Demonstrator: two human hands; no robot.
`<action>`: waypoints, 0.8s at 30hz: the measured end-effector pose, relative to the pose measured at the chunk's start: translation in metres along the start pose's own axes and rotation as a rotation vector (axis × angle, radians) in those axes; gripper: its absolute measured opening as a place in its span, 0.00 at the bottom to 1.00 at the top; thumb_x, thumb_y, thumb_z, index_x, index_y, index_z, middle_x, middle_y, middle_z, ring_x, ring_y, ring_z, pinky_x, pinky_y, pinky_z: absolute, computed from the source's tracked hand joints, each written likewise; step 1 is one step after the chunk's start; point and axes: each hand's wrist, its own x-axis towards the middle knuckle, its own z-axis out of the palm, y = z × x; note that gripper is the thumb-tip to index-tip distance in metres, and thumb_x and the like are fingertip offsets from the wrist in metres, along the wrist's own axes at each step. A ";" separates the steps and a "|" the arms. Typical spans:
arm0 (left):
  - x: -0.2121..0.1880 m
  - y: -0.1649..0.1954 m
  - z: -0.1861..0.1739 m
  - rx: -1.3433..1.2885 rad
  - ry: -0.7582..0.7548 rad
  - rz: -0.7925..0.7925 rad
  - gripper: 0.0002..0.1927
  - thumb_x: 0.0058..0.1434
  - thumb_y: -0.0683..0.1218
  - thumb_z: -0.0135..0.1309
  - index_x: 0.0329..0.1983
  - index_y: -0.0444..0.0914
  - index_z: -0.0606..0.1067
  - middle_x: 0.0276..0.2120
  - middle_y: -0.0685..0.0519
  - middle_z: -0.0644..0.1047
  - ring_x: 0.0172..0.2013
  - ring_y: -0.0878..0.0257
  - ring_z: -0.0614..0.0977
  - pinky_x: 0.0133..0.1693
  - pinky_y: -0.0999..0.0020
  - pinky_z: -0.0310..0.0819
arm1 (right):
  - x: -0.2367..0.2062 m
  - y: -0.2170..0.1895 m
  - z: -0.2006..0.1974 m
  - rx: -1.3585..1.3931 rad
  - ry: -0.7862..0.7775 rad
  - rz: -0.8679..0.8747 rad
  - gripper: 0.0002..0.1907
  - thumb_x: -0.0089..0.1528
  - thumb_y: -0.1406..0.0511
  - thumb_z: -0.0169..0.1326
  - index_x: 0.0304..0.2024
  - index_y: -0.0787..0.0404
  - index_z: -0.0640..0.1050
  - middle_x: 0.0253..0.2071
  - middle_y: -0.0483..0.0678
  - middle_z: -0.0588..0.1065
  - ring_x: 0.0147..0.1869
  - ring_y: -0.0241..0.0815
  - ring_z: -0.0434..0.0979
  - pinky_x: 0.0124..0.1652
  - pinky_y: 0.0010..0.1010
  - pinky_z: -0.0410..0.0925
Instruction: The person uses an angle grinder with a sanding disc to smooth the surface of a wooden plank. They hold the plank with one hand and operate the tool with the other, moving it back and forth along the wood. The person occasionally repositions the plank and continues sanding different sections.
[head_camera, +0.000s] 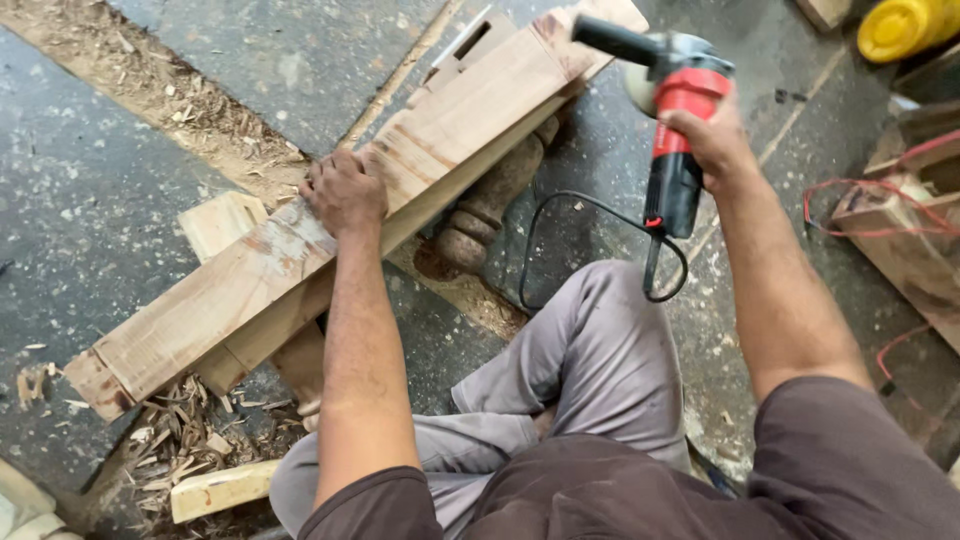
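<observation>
We press our left hand (345, 192) flat on the plank (330, 220) mid-frame while our right hand (712, 140) grips the grinder (678, 120) lifted at upper right, so sanding seems paused, needing lowering.

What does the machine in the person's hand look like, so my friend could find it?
Start at the long plank lying slantwise on the grey floor. Past its far end, the right hand holds the grinder. It alone is red and black, trailing a black cord.
</observation>
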 end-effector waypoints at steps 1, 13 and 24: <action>0.000 0.001 -0.001 -0.033 -0.049 -0.043 0.26 0.75 0.65 0.39 0.42 0.41 0.75 0.44 0.41 0.80 0.52 0.45 0.77 0.60 0.38 0.54 | 0.001 0.001 -0.004 0.018 0.073 0.067 0.48 0.54 0.70 0.65 0.72 0.56 0.55 0.56 0.53 0.71 0.54 0.47 0.80 0.50 0.40 0.80; 0.000 -0.002 0.007 -0.054 -0.027 -0.035 0.22 0.74 0.63 0.42 0.40 0.42 0.74 0.43 0.41 0.80 0.53 0.44 0.77 0.59 0.37 0.55 | 0.034 0.009 0.056 0.095 0.031 -0.015 0.60 0.57 0.68 0.69 0.77 0.61 0.40 0.64 0.56 0.71 0.62 0.48 0.78 0.54 0.39 0.79; 0.000 0.001 0.001 -0.067 -0.131 -0.085 0.25 0.74 0.64 0.39 0.43 0.40 0.74 0.40 0.45 0.80 0.49 0.49 0.78 0.58 0.42 0.57 | 0.060 -0.030 0.081 -0.161 -0.066 0.034 0.48 0.58 0.67 0.66 0.72 0.62 0.51 0.56 0.55 0.72 0.56 0.46 0.80 0.48 0.39 0.81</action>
